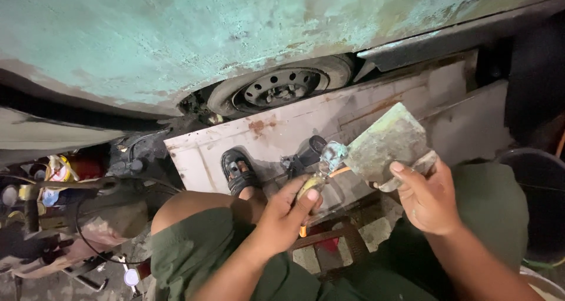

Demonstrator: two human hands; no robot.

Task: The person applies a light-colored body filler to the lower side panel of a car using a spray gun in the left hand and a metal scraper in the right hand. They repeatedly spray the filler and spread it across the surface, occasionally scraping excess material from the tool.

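Note:
My left hand [286, 212] grips the handle of a small putty knife [322, 169] whose blade is smeared with greenish filler. My right hand [426, 198] holds a flat square board [388, 142] caked with the same greenish filler, tilted up toward me. The knife's blade tip touches the board's left edge. Both hands hover above my knees, which are in dark green trousers [194, 248]. Above them stretches a car body panel [176, 36] coated in patchy pale green filler.
A car wheel [282, 89] sits under the body panel. A white rusty metal panel [353, 115] lies on the ground beneath my sandalled foot [238, 171]. Tools and cans [53, 177] clutter the left. A dark bucket [538, 195] stands at the right.

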